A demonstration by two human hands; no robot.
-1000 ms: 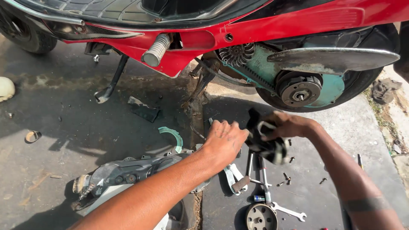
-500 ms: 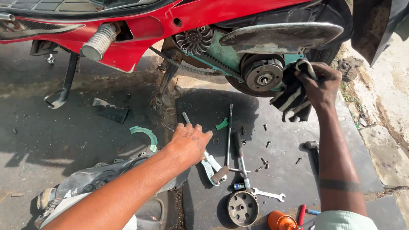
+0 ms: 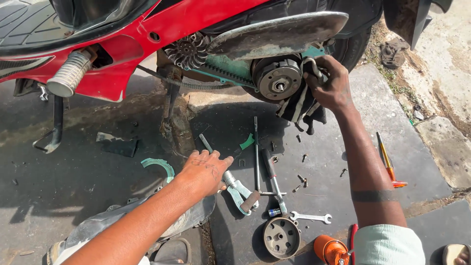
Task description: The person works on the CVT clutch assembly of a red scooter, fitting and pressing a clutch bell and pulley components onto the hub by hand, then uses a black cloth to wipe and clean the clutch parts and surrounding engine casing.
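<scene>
Rag (image 3: 299, 105), striped, bunched in our right hand (image 3: 331, 86) against the clutch (image 3: 278, 81); our left hand (image 3: 206, 172) rests spread, holding nothing, beside the wrench (image 3: 238, 189).

An outdoor roadside repair spot: a red scooter (image 3: 206, 29) (drive cover off), tools strewn on pavement (image 3: 98, 186).

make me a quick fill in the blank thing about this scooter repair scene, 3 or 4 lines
1. The right hand presses a dark striped ____ against the round clutch assembly on the scooter.
2. The left hand rests flat on the ____, beside a blue-jawed wrench.
3. The scooter's body panels are ____ in colour.
4. The round drum-shaped metal part lying near the open-ended spanner has several ____ in its face.

Missing words: rag; ground; red; holes
</scene>
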